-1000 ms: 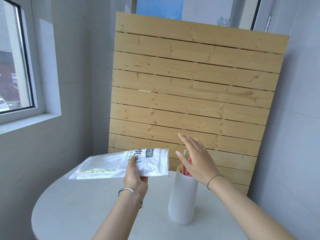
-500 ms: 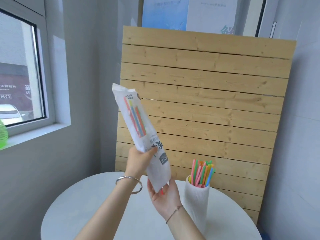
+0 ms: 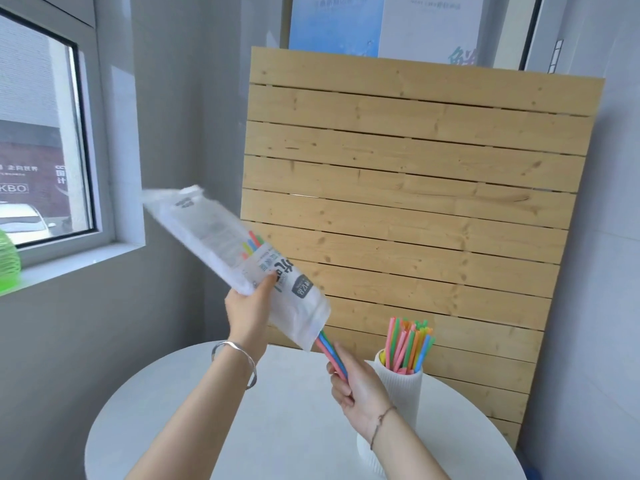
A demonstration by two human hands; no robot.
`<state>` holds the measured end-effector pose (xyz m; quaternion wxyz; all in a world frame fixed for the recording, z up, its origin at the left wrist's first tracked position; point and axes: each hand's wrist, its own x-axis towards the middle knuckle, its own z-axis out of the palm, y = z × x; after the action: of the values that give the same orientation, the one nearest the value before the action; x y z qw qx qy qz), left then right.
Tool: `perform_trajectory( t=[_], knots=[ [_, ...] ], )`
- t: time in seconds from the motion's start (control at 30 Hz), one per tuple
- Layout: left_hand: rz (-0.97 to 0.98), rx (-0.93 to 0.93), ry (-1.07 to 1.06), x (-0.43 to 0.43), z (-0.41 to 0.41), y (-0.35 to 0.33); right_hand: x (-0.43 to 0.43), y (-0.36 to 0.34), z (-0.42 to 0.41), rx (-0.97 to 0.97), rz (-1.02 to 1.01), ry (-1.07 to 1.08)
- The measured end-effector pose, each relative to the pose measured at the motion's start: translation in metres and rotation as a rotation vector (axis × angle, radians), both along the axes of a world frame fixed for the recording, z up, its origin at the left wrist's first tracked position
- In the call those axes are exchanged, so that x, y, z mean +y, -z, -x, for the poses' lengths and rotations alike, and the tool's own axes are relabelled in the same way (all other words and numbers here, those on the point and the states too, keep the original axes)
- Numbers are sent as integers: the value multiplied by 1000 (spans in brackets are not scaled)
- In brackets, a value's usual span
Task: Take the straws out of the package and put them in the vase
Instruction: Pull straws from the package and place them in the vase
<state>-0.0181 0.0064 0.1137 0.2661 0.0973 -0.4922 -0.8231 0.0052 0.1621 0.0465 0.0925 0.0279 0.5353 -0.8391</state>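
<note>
Left hand [image 3: 250, 308] up in the air, fingers and thumb pinching the white package [image 3: 239, 261] near its middle; package tilted, closed end high and away from the hand, open end low and pointing toward the right hand [image 3: 356, 386]; a silver bracelet [image 3: 235, 362] around the left wrist; right hand closed tight around a small bunch of straws [image 3: 331, 353], pink, green and blue, sticking out of the package's open end; other ends of those straws showing through the clear part of the package, just above the left thumb; white ribbed vase [image 3: 398, 393] standing on the round white worktop [image 3: 284, 410], just behind the right hand and partly hidden by it; many more coloured straws [image 3: 408, 344] standing in the vase, leaning a little, tips above the right hand; wooden slat board [image 3: 415, 202] behind it all, a window [image 3: 38, 140] far off past the left hand.
</note>
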Motion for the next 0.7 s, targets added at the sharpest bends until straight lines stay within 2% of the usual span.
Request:
perform_trajectory(
  t=[0.13, 0.2, 0.27, 0.37, 0.43, 0.57, 0.7],
  knots=[
    [-297, -93, 22, -10, 4, 7, 14, -14, -1, 130, -210, 70],
    [-389, -118, 24, -12, 5, 14, 18, -19, -2, 149, -216, 111],
    [-432, -146, 12, -9, 3, 22, 22, -27, -2, 151, -124, 174],
    [-509, -158, 25, 1, 0, 28, 26, -38, -1, 199, 200, 189],
    [-566, -162, 63, 11, -1, 30, 20, -41, -3, 269, 261, 149],
    [-638, -196, 212, 37, -5, 35, 2, -34, -2, 336, -40, 169],
    [-650, -209, 256, 37, -3, 39, 20, -45, 6, 437, -242, 439]
  ],
)
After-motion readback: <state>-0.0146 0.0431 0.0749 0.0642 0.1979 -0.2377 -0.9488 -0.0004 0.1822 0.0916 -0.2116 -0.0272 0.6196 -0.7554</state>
